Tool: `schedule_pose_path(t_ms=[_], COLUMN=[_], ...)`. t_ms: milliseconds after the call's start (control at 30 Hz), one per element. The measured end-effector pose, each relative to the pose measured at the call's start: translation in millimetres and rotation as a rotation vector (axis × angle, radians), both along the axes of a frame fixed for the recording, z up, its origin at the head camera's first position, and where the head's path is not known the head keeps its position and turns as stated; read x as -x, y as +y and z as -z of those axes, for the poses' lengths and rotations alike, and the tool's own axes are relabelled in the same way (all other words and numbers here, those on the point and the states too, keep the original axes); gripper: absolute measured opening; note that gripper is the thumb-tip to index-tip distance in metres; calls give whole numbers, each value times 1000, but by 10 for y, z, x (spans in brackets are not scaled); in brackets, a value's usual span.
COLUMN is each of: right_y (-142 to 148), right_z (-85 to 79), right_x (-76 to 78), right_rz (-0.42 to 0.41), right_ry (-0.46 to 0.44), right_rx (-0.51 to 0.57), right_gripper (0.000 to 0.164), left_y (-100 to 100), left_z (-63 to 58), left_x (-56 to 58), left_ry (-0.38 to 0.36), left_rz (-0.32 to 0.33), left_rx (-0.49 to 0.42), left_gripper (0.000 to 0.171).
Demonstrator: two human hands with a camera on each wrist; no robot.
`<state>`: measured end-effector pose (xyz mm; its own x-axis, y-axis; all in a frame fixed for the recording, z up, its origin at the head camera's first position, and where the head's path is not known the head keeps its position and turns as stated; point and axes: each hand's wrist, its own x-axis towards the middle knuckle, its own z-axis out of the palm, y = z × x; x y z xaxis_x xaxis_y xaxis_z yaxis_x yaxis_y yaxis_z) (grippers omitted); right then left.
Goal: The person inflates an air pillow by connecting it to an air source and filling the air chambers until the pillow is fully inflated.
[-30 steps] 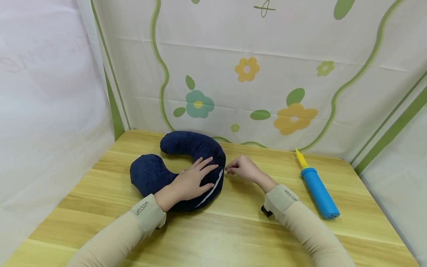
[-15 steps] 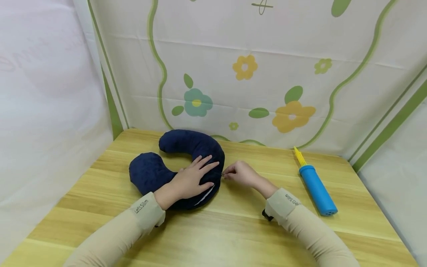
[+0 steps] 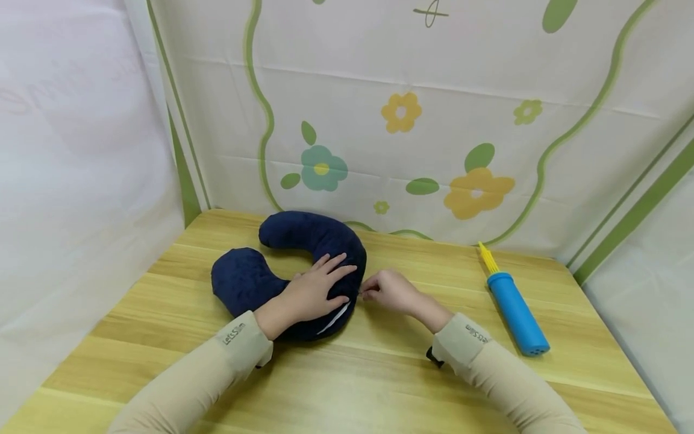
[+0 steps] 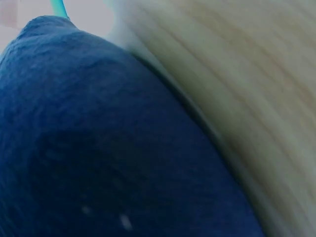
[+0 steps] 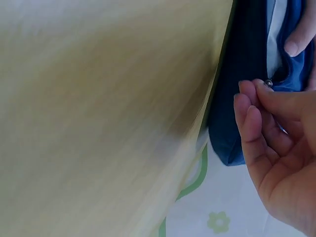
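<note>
A dark blue U-shaped neck pillow (image 3: 241,277) lies on the table, its opening toward the left. My left hand (image 3: 310,295) rests on its curved part with the fingers spread. At the pillow's right edge, my right hand (image 3: 394,293) pinches a small zipper pull (image 5: 268,83) between thumb and fingertips. White lining (image 5: 275,44) shows through the part-open zipper in the right wrist view, and a left-hand finger (image 5: 300,42) lies beside that gap. Only the pillow's plush cover (image 4: 98,113) and the tabletop fill most of the left wrist view.
A blue hand pump (image 3: 518,317) with a yellow nozzle (image 3: 488,258) lies on the right side of the wooden table (image 3: 347,392). A white curtain printed with flowers (image 3: 325,96) hangs along the back edge, and white fabric stands at both sides.
My right hand has moved the zipper pull a little toward me along the pillow's edge, and the white gap has become shorter. The left hand stays on the pillow.
</note>
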<state>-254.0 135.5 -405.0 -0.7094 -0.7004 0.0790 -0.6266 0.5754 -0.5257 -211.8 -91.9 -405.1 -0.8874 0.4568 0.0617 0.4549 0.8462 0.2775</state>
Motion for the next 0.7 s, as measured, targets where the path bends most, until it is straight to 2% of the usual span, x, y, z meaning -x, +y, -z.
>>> schedule_pose_path(t_ms=[233, 433, 567, 700], right_y=[-12, 13, 53, 117], right_z=[46, 6, -28, -22], right_x=[30, 150, 239, 323], right_rz=[88, 125, 135, 175], right_ry=[127, 153, 183, 196], right_rx=[-41, -56, -62, -49], right_gripper=[15, 15, 14, 13], left_y=[89, 106, 60, 16], left_z=[22, -78, -129, -130], left_x=[-17, -27, -50, -58], left_ry=[-22, -44, -52, -57], left_rz=[-61, -77, -57, -16], left_rx=[-11, -28, -17, 6], left_gripper=[66, 67, 66, 67])
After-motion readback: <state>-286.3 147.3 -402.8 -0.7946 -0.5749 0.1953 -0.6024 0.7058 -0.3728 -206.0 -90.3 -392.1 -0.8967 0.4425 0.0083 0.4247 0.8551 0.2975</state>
